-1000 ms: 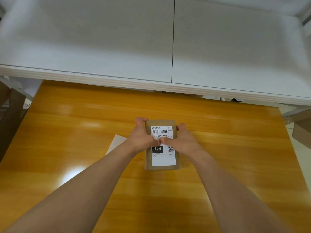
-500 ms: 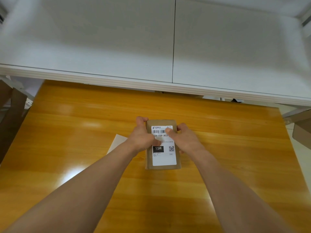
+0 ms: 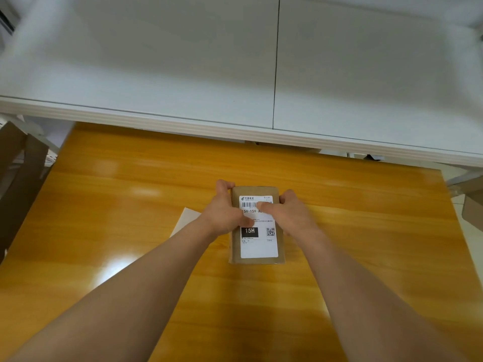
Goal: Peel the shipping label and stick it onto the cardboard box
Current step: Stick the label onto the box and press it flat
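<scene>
Box: I see the cardboard box (image 3: 256, 259) lying flat on the orange wooden table (image 3: 366, 231), just below the centre of the frame.
Label: the white shipping label (image 3: 259, 246) lies on the box's top face, barcode at the far end, "15H" block lower down.
Left hand: my left hand (image 3: 222, 212) wraps the box's left edge, fingers curled over the far corner, thumb pressed flat on the label's left side.
Right hand: my right hand (image 3: 294, 215) cups the right edge, its thumb laid across the label beside the barcode.
Backing sheet: a white sheet (image 3: 186, 218) lies on the table left of the box, partly hidden by my left forearm.
Upper frame: a white shelf (image 3: 156, 74) spans the top.
</scene>
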`<state>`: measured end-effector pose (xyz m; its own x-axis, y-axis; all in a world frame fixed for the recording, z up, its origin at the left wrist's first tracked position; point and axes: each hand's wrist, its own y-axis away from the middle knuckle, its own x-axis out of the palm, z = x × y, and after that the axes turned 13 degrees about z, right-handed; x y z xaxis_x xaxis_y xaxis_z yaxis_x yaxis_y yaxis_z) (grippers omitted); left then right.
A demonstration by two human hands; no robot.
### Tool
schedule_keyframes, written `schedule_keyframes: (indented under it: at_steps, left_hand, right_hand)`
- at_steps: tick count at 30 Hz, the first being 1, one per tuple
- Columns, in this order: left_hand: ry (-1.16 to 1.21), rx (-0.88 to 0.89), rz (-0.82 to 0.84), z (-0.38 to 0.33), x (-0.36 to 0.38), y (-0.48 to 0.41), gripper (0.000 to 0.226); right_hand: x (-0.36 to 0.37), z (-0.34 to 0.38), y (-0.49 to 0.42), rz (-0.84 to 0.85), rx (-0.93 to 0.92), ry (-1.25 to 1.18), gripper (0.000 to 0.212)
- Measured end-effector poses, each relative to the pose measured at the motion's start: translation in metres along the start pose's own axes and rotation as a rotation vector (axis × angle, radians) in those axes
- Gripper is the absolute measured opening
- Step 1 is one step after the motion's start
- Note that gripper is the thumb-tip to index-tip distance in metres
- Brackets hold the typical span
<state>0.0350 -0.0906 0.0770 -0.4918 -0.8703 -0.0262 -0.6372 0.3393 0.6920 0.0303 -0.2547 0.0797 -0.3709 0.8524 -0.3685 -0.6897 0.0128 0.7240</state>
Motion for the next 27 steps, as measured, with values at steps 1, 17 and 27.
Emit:
schedule_keyframes:
  at_steps: [1,17,27]
  left_hand:
    - [-0.004,-0.001,0.001,0.0,0.0,0.0,0.09]
    - [0.016,-0.013,0.025,0.0,-0.003,-0.001,0.093]
    - [-0.013,-0.01,0.057,-0.001,-0.004,0.002,0.096]
  right_hand:
    - [0.0,-0.001,-0.001,0.001,-0.003,-0.002,0.045]
    - [-0.011,-0.003,0.001,0.14,0.019,0.074,0.065]
    - [-0.013,0.011,-0.005,0.171,0.023,0.323,0.129]
